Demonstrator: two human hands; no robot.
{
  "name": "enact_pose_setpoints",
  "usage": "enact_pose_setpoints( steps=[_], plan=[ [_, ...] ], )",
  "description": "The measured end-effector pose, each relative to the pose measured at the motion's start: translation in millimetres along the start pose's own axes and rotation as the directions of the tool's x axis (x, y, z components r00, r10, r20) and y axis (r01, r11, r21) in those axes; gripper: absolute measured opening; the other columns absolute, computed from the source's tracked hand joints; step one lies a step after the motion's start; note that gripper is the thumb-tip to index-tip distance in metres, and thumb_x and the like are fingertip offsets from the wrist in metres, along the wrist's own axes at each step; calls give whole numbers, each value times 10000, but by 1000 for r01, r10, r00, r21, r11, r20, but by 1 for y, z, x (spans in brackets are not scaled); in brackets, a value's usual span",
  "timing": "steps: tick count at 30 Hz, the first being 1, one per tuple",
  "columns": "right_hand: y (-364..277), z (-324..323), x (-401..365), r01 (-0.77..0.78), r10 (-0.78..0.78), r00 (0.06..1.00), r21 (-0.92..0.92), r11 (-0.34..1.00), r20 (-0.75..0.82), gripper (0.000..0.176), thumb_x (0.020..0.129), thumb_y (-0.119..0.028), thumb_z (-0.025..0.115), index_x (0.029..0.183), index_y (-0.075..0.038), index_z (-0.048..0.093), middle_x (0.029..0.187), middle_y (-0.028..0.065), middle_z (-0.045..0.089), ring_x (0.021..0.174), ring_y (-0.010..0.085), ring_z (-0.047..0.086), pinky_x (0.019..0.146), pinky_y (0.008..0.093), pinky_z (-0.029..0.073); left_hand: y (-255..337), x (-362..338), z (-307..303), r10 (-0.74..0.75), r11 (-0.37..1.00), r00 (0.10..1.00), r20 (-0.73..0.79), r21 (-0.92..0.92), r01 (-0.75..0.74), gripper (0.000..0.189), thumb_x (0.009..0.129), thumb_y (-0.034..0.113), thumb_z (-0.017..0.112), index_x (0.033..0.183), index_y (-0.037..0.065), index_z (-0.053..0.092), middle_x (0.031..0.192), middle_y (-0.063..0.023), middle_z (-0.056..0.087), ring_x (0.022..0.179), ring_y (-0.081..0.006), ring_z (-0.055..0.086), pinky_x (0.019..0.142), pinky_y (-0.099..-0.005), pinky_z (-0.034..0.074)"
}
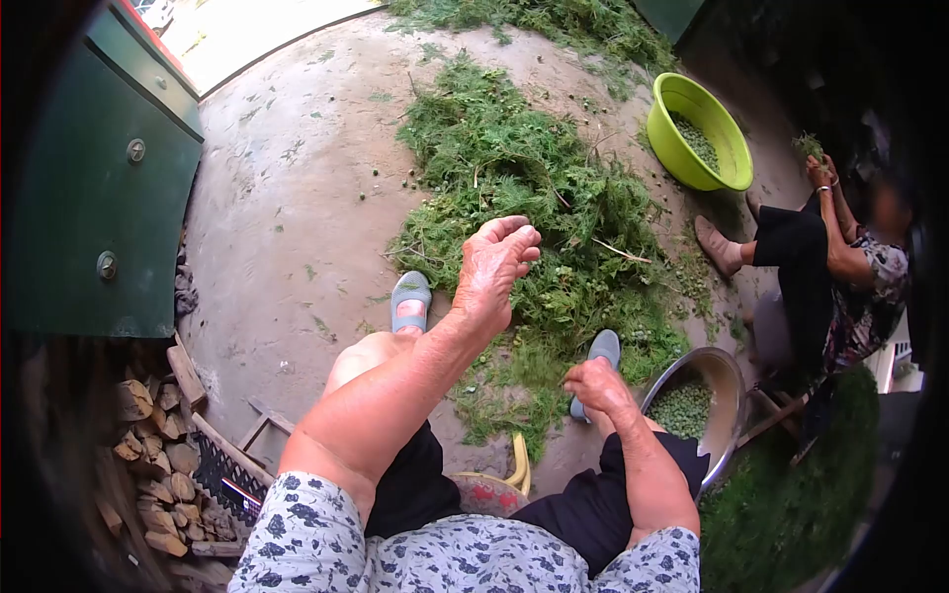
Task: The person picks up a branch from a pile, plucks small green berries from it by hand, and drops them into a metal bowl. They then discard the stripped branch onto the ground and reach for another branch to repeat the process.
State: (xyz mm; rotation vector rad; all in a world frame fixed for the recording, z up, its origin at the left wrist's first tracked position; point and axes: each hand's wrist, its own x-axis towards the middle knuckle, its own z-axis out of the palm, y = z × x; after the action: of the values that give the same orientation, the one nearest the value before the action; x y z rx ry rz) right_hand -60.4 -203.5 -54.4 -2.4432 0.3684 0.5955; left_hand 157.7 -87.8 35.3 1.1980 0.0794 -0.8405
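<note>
My left hand (492, 269) is raised over the heap of green conifer sprigs (554, 178), its fingers loosely bent and somewhat apart, with nothing visible in it. Lower and to the right, my right hand (601, 385) has its fingers drawn together near my shoe. Whatever those fingers pinch, if anything, is too small to make out. Just left of them is a blurred green sprig (536, 364). Beside my right knee stands a metal basin (736, 395) holding small green cones or berries (682, 408).
A lime-green tub (664, 148) with more green pieces stands at the upper right. Next to it sits another person (840, 257), holding a sprig (809, 145). Stacked firewood (158, 474) lies at the lower left, below a dark green door (89, 198). A yellow curved handle (520, 465) is between my legs.
</note>
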Motion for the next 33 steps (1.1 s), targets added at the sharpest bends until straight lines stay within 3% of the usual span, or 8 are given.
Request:
enact_pose_setpoints(
  steps=[5,7,9,10,13,19,26,33],
  plan=[
    [-10,33,15,-100,153,692,-116,988,706,189,749,-205,587,805,-30,632,675,111,634,621,238,624,573,360,493,-7,-5,-7,-55,996,990,127,-58,63,237,866,167,574,1067,44,551,865,-34,638,693,-82,578,645,-216,459],
    [10,29,30,139,-69,909,-144,980,410,176,744,-194,592,813,-44,650,642,113,628,632,241,632,612,369,504,-11,-11,-5,-82,997,973,216,2,83,210,854,164,587,1025,42,577,821,-33,640,658,-79,570,617,-212,457],
    [-47,-66,53,-344,337,936,476,809,104,203,814,-114,547,971,-18,633,760,170,634,698,169,637,590,270,513,-12,-16,-4,-38,999,975,219,6,38,189,842,154,596,996,44,594,812,-39,637,653,-73,557,582,-194,440],
    [-50,-92,70,34,287,932,844,535,-220,281,864,-89,508,1113,38,529,850,156,623,742,150,628,598,231,512,-10,-17,-5,-14,999,976,218,-29,21,190,843,154,595,995,40,593,807,-39,636,652,-75,556,582,-196,439],
    [-93,-155,93,572,276,686,733,368,-673,332,890,-101,504,1167,73,449,887,117,619,737,158,628,612,247,521,4,-18,-6,-4,998,980,197,-56,15,190,845,145,588,993,26,585,796,-40,632,646,-79,556,579,-203,438],
    [-58,-64,107,143,311,915,926,350,-259,246,880,-95,510,1081,44,530,826,116,620,623,145,614,553,235,513,17,-10,-15,-28,980,986,167,-191,60,171,846,123,584,992,34,575,788,-47,641,636,-81,578,579,-208,466],
    [-4,78,97,-294,497,853,931,215,155,230,876,-124,518,1063,7,538,821,100,611,632,163,613,517,269,534,68,8,-75,144,923,962,-230,-319,-215,166,846,125,580,966,12,566,817,-60,635,678,-129,592,621,-251,489],
    [49,109,95,-318,739,656,944,86,154,253,883,-106,499,1111,0,527,931,136,588,661,196,616,496,286,534,67,10,-76,66,942,982,-180,-312,-120,165,848,142,579,972,34,587,833,-60,634,686,-119,579,623,-248,471]
  ],
)
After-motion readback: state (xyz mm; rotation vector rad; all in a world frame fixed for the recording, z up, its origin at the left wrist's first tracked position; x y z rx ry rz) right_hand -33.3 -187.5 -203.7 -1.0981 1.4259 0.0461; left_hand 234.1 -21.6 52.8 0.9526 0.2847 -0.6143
